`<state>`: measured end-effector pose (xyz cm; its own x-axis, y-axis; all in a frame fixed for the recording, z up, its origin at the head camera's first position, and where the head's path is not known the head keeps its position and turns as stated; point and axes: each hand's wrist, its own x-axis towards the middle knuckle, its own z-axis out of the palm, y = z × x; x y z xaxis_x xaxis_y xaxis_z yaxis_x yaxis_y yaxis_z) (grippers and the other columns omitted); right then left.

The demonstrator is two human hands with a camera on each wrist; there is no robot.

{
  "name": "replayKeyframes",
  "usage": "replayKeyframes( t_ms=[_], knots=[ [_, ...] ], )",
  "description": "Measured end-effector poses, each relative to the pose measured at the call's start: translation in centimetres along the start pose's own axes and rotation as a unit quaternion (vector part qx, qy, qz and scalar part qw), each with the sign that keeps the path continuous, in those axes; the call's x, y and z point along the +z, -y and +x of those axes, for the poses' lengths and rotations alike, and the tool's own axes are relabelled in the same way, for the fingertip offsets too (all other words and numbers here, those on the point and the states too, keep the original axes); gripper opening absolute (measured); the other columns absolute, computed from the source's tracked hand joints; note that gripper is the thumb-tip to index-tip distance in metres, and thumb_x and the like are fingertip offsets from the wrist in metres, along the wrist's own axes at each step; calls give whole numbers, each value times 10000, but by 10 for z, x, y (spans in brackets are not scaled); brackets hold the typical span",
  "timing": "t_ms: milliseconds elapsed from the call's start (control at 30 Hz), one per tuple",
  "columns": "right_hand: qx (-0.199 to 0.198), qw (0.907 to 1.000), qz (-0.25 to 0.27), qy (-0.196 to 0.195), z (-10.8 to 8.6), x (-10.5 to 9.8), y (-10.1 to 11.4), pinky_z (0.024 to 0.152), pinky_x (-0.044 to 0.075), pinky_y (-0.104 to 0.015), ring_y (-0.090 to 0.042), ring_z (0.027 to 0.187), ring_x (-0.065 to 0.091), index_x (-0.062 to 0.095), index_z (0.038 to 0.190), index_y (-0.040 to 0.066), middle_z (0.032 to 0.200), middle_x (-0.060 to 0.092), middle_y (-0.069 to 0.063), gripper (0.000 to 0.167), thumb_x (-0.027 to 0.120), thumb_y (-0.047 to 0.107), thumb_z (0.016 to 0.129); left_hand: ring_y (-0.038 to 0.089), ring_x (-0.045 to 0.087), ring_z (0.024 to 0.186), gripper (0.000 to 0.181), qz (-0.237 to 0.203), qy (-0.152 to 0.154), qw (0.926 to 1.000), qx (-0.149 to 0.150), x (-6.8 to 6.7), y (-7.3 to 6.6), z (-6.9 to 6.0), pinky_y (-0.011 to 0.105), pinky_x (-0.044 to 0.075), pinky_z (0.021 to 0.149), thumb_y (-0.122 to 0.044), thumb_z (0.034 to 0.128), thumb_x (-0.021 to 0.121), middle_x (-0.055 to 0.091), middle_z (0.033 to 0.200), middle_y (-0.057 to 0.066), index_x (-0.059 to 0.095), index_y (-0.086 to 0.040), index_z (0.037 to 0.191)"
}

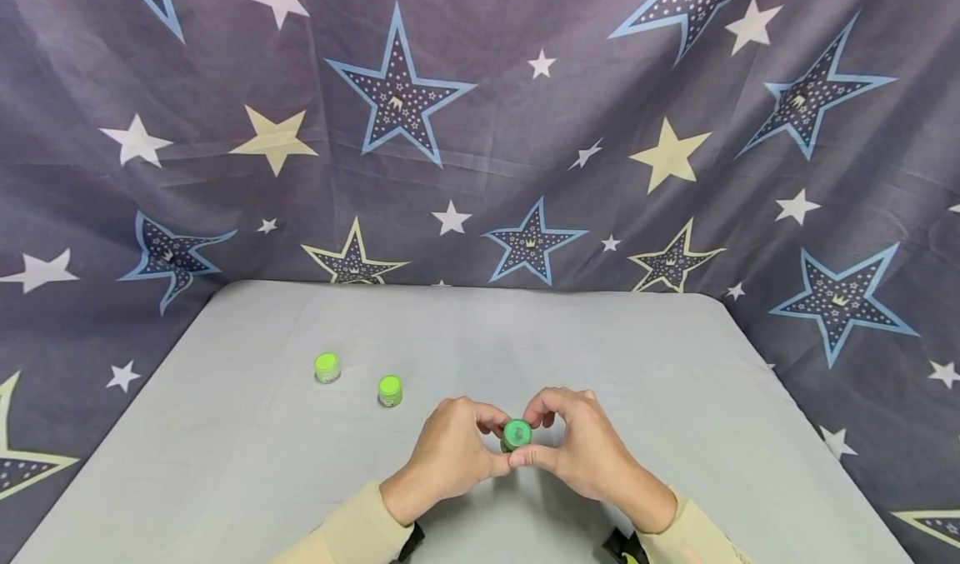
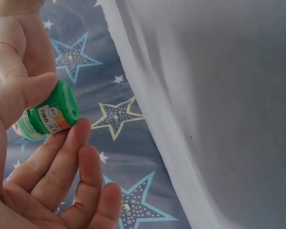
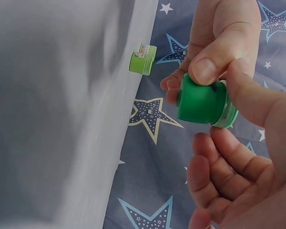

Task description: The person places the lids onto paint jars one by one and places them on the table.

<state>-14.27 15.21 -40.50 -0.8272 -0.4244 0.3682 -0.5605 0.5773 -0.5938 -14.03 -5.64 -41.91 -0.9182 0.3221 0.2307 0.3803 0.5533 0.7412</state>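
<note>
Above the near part of the table, both hands hold one small green jar (image 1: 517,436). Its end facing the head camera is green with a dark smudge. My left hand (image 1: 452,449) pinches it from the left between thumb and fingers. From the right, my right hand (image 1: 588,446) grips it with the thumb in front and fingers behind. A white and orange label reading "deli" shows on the jar (image 2: 51,118) in the left wrist view. Plain green wall and a clear rim show on the jar (image 3: 200,104) in the right wrist view.
Two light-green jars stand left of the hands, one farther left (image 1: 327,369) and one nearer (image 1: 390,391). A pale grey cloth covers the table (image 1: 247,464). A dark curtain with stars (image 1: 480,172) hangs behind and at both sides.
</note>
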Motion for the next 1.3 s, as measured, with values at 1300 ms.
replayKeyframes(
  t_ms=[1300],
  knots=[
    [-592,9968,341,419,1,-5,-3,830,372,-351,-61,905,568,752,1119,252,1062,692,195,416,885,74,768,155,659,827,204,6,45,9999,118,-1,0,-1,264,488,718,-202,702,945,680,774,-216,817,-239,857]
  ],
)
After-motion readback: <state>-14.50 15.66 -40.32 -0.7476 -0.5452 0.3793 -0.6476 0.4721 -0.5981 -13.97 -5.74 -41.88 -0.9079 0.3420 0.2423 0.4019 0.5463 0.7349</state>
